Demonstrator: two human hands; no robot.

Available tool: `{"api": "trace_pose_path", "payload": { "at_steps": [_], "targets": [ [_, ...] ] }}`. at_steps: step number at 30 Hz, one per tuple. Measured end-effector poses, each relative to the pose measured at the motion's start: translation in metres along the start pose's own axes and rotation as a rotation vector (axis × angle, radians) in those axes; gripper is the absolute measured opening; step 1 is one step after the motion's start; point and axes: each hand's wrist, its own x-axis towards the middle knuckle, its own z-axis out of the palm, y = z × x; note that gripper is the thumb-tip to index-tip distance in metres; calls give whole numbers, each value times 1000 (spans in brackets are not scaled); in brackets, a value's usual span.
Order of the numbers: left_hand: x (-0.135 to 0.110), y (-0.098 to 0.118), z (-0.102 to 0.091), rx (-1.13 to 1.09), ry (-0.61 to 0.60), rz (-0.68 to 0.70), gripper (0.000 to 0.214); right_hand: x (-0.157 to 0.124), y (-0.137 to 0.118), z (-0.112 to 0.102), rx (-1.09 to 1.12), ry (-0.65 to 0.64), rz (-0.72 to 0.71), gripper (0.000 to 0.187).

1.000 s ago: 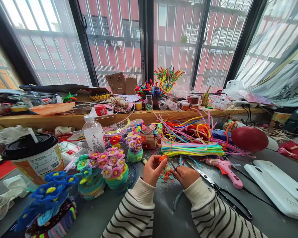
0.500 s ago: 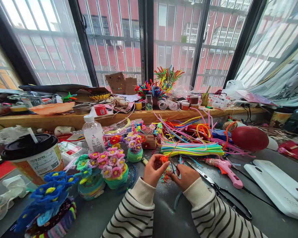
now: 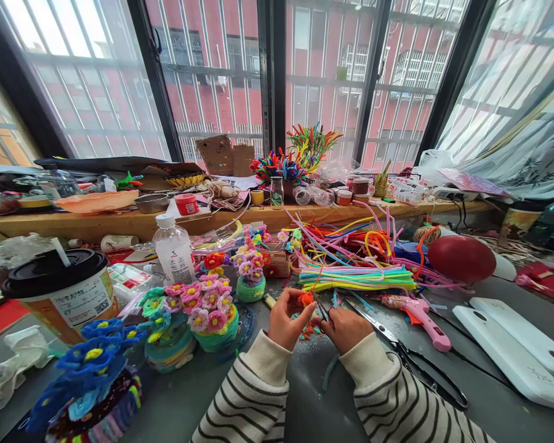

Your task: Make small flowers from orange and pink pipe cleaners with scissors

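L hand (image 3: 287, 320) pinches small orange pipe-cleaner flower (image 3: 306, 298) at fingertips, held just above grey table (image 3: 277, 394). R hand (image 3: 346, 326) clenched on small scissors (image 3: 322, 309), blades angled up-left, tips just beside flower on its R side. Orange stem runs up-right from flower toward pipe-cleaner bundle (image 3: 355, 277). L hand nearer. Trimmings (image 3: 310, 329) lie below.

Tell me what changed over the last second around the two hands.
The left hand raised the small orange fuzzy piece slightly and keeps pinching it. The right hand, still gripping the small dark scissors, rose towards it half a second ago, then settled a little lower. The long black-handled scissors and pink glue gun stayed put.
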Motion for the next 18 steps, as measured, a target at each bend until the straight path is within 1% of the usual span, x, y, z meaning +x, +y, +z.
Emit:
{"api": "trace_pose_path", "payload": {
  "at_steps": [7,11,16,18],
  "targets": [
    [1,-1,0,13,23,12,23,0,1,1,16,12,-42,43],
    [2,-5,0,-1,57,4,24,0,2,3,36,21,-41,47],
    [2,-8,-3,-1,-33,34,25,-1,2,4,77,-2,-12,48],
    [2,-8,-4,9,-40,60,26,-1,2,5,75,-20,-7,46]
  ]
}}
